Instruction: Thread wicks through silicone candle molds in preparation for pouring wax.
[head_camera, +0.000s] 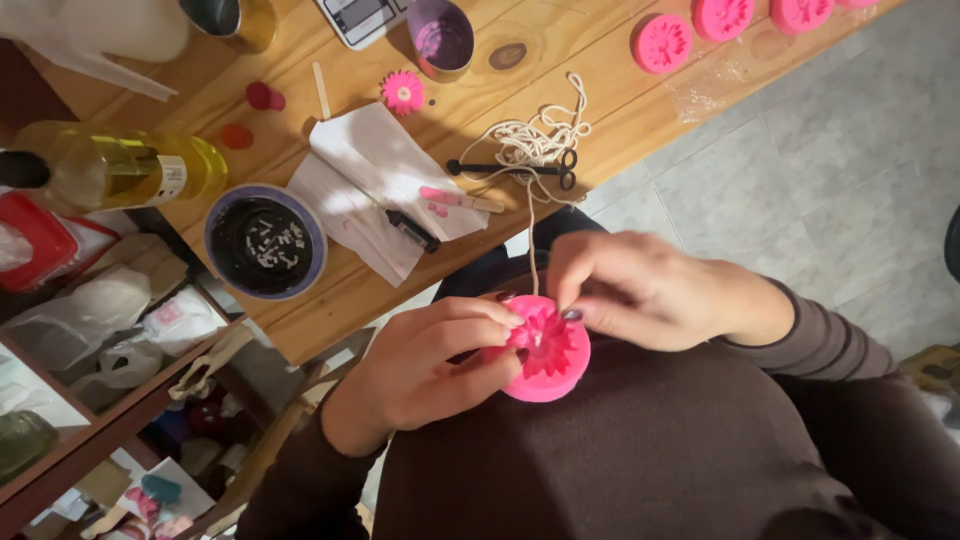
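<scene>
My left hand (432, 362) grips a round pink flower-shaped mould (548, 352) from its left side, held over my lap. My right hand (640, 290) pinches at the mould's upper edge, where a thin pale cord (533, 245) runs up from the mould toward a loose bundle of the same cord (535, 140) on the wooden table (340, 300). Both hands touch the mould. My dark sleeves and clothing fill the lower frame.
On the table lie black scissors (515, 168), a white paper (375, 190) with a pink stick (455, 198) and a black marker (412, 230), a dark bowl (265, 243), a yellow bottle (120, 168), a metal cup (441, 38), a pink flower piece (403, 91) and several pink moulds (662, 43).
</scene>
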